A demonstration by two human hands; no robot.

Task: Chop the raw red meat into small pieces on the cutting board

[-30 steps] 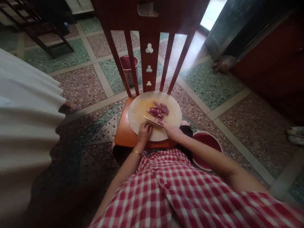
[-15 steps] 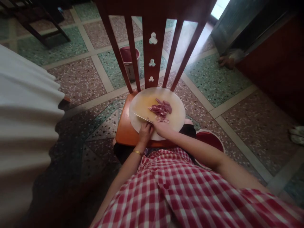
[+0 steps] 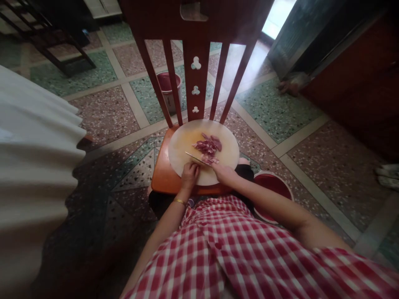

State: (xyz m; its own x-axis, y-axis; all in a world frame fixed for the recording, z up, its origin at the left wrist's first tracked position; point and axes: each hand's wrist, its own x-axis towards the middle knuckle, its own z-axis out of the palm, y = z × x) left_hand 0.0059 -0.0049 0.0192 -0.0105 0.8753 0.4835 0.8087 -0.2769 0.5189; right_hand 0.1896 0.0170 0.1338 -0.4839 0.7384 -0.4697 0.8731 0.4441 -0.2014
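Note:
A round pale cutting board (image 3: pixel 187 143) lies on the orange seat (image 3: pixel 162 178) of a wooden chair. Several pieces of raw red meat (image 3: pixel 208 147) are heaped near the board's middle. My right hand (image 3: pixel 223 171) is closed at the board's near edge, gripping a knife (image 3: pixel 197 158) whose blade points left, just in front of the meat. My left hand (image 3: pixel 190 173) rests on the board's near rim beside the blade with its fingers curled; what is in them is hidden. A gold bangle (image 3: pixel 179 201) sits on my left wrist.
The chair's slatted back (image 3: pixel 195 74) rises behind the board. A red bucket (image 3: pixel 170 89) stands on the tiled floor beyond it and a red basin (image 3: pixel 274 189) sits by my right arm. White pleated cloth (image 3: pixel 34 158) fills the left side. Dark furniture (image 3: pixel 358 83) stands at right.
The knife and my right hand swung left across the board's near side, then came back right toward the meat. My left hand stayed in place. The view dipped and rose again.

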